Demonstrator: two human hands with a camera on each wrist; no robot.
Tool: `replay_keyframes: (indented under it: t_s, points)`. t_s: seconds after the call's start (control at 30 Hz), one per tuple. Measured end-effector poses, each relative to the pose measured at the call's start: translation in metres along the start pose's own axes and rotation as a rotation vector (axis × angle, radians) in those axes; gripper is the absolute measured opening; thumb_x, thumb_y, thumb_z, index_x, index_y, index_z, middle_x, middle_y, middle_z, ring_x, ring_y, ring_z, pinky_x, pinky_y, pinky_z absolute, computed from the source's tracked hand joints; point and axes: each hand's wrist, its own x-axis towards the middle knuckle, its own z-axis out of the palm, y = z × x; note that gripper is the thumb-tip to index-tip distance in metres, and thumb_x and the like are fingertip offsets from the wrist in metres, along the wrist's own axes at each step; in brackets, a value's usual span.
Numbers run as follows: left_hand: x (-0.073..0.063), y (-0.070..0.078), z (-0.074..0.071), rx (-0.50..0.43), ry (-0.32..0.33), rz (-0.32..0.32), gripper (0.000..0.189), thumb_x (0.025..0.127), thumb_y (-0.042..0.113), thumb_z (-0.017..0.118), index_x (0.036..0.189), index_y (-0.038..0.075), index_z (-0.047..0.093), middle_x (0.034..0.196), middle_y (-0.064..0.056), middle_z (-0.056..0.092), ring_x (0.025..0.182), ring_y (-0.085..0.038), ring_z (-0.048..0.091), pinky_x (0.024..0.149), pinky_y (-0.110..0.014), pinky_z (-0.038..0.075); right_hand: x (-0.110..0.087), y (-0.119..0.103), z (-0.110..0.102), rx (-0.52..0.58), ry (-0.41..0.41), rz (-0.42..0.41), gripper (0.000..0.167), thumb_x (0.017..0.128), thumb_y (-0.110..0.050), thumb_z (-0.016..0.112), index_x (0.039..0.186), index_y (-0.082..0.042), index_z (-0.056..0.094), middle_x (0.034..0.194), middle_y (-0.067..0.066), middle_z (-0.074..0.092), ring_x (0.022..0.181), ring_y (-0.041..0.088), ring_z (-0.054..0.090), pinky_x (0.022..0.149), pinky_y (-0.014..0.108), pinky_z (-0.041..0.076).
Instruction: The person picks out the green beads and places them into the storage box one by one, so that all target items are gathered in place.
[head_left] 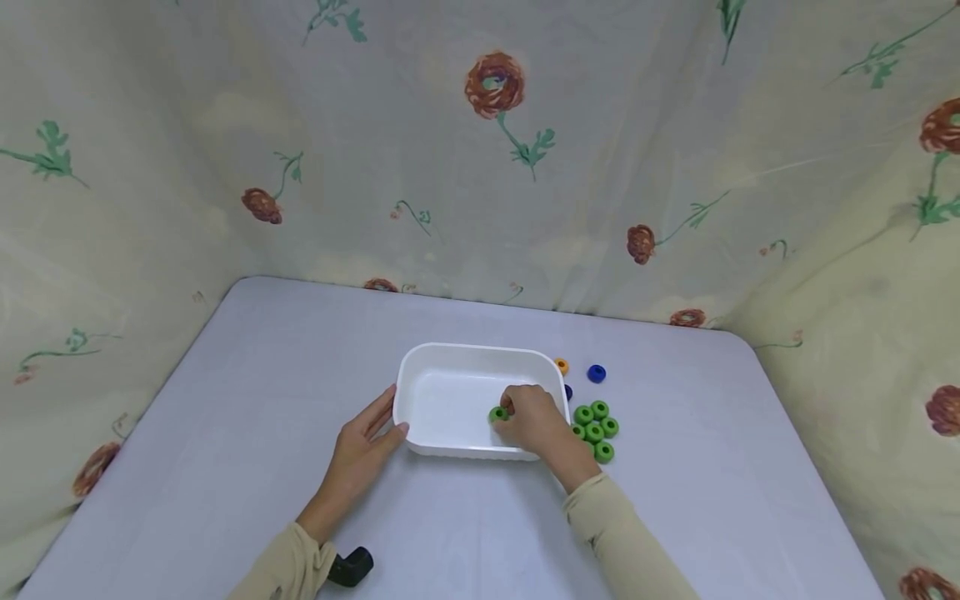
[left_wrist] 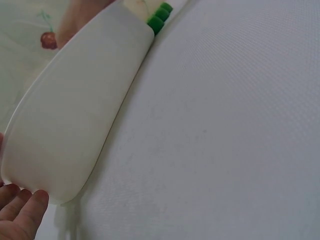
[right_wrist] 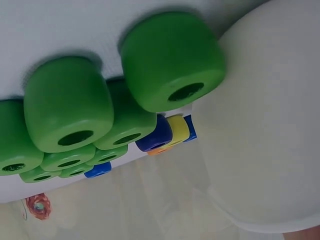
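A white rectangular plastic container (head_left: 450, 392) stands on the table. My left hand (head_left: 358, 457) rests against its left end, thumb at the near corner and fingers along the outer wall; in the left wrist view several fingertips (left_wrist: 35, 207) touch that wall. Inside the container, toward its right half, my right hand (head_left: 534, 421) pinches a green bead (head_left: 497, 414) with a hole through it, held above the bottom. Several more green beads (head_left: 594, 432) sit in a cluster just outside the container's right end, close below the right forearm.
Beyond the green cluster lie a blue bead (head_left: 597, 373), an orange bead (head_left: 562, 366) and a dark blue bead (head_left: 567, 392). The right wrist view also shows a yellow bead (right_wrist: 178, 128). Near the left sleeve is a black curved object (head_left: 352, 567). Flowered cloth (head_left: 450, 208) hangs around the table.
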Motion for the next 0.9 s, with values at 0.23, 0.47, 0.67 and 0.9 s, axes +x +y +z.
replay_keyframes:
  t_s: [0.23,0.47,0.67,0.9]
  points:
    - [0.002,-0.002,0.001,0.004,0.009,0.0,0.062,0.098,0.013,0.064,0.155,0.012,0.039,0.16,-0.008,0.041,0.148,-0.027,0.042,0.117,-0.035,0.039,0.0,0.0,0.001,0.013,-0.007,0.023,0.023,0.084,-0.018,0.079,0.101,-0.004,0.071,0.085,0.003,0.064,0.08,0.018,0.056,0.075,0.032,0.052]
    - [-0.001,0.0,0.002,0.015,0.018,-0.018,0.062,0.098,0.013,0.063,0.155,0.012,0.039,0.16,-0.008,0.041,0.148,-0.026,0.042,0.118,-0.036,0.039,-0.005,0.0,0.001,0.009,0.047,0.008,0.041,0.086,-0.025,0.079,0.117,-0.002,0.067,0.095,0.007,0.068,0.087,0.021,0.06,0.083,0.038,0.056]
    - [-0.002,0.001,0.002,0.02,0.016,-0.015,0.061,0.098,0.013,0.063,0.155,0.012,0.039,0.16,-0.008,0.041,0.148,-0.027,0.042,0.118,-0.037,0.039,-0.016,-0.002,-0.01,0.05,0.201,-0.066,0.042,0.09,-0.028,0.077,0.119,0.0,0.068,0.101,0.012,0.071,0.092,0.025,0.064,0.083,0.04,0.056]
    - [-0.002,0.002,0.003,0.028,0.019,-0.011,0.061,0.098,0.013,0.063,0.155,0.011,0.039,0.16,-0.008,0.041,0.148,-0.026,0.042,0.118,-0.036,0.039,-0.037,0.002,-0.024,0.123,0.393,-0.135,0.024,0.091,-0.02,0.075,0.106,-0.002,0.073,0.1,0.011,0.075,0.096,0.028,0.068,0.084,0.043,0.058]
